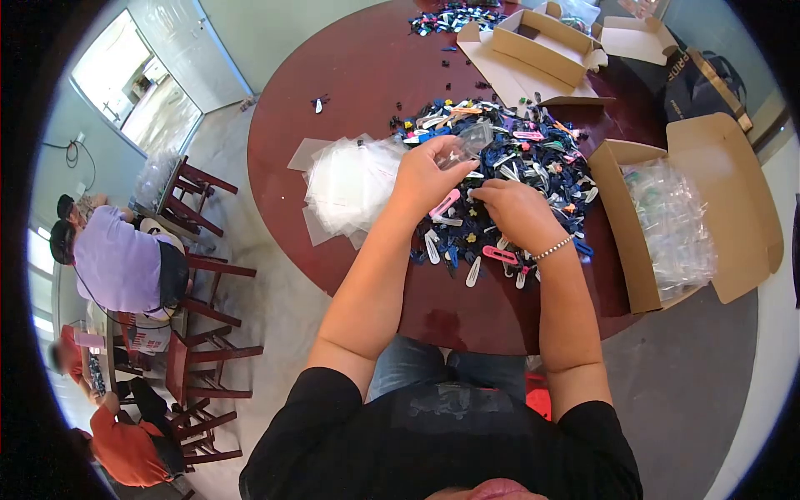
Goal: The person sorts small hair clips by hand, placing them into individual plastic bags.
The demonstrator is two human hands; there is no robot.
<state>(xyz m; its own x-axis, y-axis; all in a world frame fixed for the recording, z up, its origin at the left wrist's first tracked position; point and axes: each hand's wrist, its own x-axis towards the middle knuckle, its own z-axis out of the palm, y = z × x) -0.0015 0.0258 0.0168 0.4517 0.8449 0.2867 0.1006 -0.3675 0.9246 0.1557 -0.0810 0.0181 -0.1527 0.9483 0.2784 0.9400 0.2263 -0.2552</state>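
Note:
A large heap of hair clips [473,273] in dark blue, white and pink lies on the round dark-red table. Over the heap's left part, my left hand [432,177] is closed on a small clear plastic bag [475,138], held between thumb and fingers. Close to its right, my right hand [523,213] has its fingers curled together low over the clips; what they pinch is hidden. A pink hair clip [445,202] lies just below and between the two hands. Beside my left forearm rests a stack of flat clear bags [346,185].
At the right, an open cardboard box [621,229] holds filled clear bags. Another open carton [546,46] and a second small heap of clips [454,18] are at the far side. Several people sit on the left near wooden stools [208,362].

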